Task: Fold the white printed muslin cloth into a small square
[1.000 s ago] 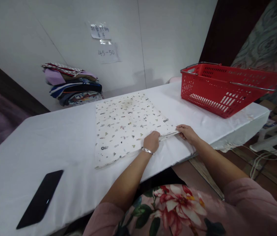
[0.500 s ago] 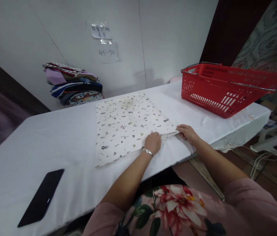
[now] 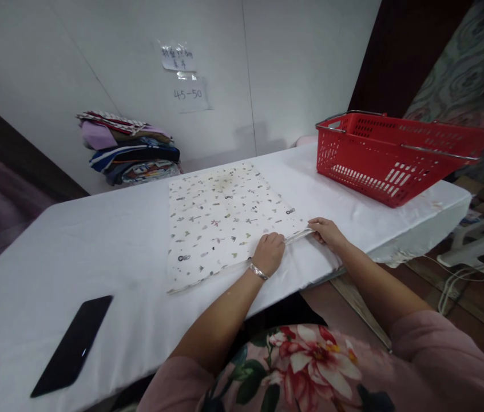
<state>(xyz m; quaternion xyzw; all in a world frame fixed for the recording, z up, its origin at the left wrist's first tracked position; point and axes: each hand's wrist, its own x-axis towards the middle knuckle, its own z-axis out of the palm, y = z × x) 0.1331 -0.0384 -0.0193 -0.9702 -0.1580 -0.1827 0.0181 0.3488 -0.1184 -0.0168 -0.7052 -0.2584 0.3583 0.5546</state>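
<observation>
A white cloth [image 3: 220, 217] printed with small dark motifs lies folded flat on the white table [image 3: 96, 246]. My left hand [image 3: 269, 250], with a silver bracelet on the wrist, rests curled on the cloth's near edge and grips it. My right hand [image 3: 326, 230] pinches the cloth's near right corner, fingers closed on the fabric.
A red plastic basket [image 3: 390, 154] with metal handles stands at the table's far right. A stack of folded clothes [image 3: 128, 149] sits against the wall at the back left. A black phone [image 3: 72, 346] lies near the table's front left edge. Paper notes are taped to the wall.
My left hand has shifted slightly to the right along the cloth's near edge. My right hand stays on the corner.
</observation>
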